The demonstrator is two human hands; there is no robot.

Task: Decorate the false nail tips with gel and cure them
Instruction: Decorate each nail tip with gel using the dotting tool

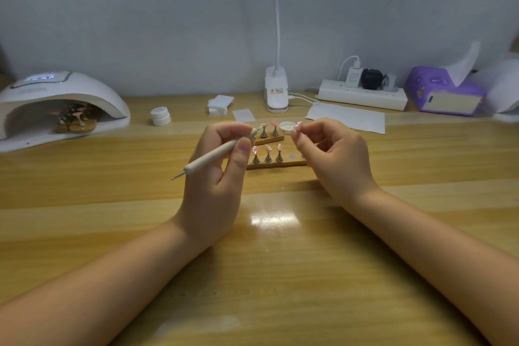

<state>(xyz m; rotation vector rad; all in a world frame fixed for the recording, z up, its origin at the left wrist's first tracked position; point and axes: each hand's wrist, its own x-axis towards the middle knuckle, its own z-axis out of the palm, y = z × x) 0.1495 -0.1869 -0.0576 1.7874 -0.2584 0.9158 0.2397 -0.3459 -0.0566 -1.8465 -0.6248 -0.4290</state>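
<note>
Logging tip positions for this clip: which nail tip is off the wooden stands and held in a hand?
The pink nail tip pinched in the right hand, beside the white lid; the others sit on stands on the wooden bases.

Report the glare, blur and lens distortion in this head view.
Head view: a bright glare patch sits on the table between the forearms; wide-angle bending curves the table's far edge and stretches the forearms; the tissue box and the frame edges look soft; the nail tip in the right hand is too small to resolve; lighting is even, shadows faint.
</note>
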